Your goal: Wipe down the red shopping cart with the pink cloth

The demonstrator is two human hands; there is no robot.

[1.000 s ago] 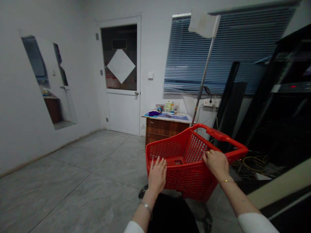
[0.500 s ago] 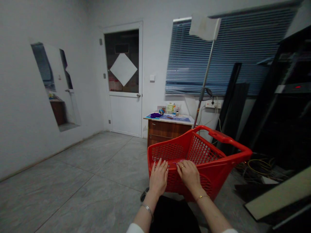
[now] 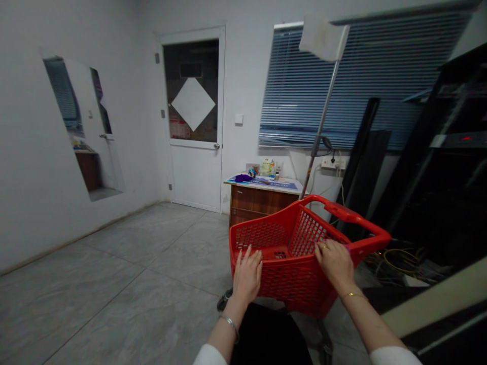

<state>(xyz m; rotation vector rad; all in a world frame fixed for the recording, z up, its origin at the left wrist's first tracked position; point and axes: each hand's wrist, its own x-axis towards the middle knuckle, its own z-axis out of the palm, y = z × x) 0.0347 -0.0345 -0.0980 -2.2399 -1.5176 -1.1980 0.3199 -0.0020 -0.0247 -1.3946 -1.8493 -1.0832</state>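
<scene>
A red plastic shopping cart point(image 3: 289, 284) with perforated sides stands sideways right in front of me, its handle point(image 3: 342, 213) at the right end. My left hand point(image 3: 248, 274) lies on the near rim toward the left end, fingers stretched out and slightly apart. Farther right along the same rim is my right hand point(image 3: 335, 263), its fingers curled over the edge near the handle end; its fingertips are partly hidden. Inside the basket, the red floor shows with nothing lying on it.
Behind the cart stands a brown wooden cabinet point(image 3: 253, 202) with small items and a purple cloth point(image 3: 242, 178) on top. A pole with a white flag point(image 3: 321, 40) rises beyond the cart. Cables point(image 3: 403, 261) and dark panels crowd the right. A white door point(image 3: 194, 175) is at the back.
My right hand has slid right along the cart's near rim, away from my left hand. The left hand stays at about the same spot on the rim.
</scene>
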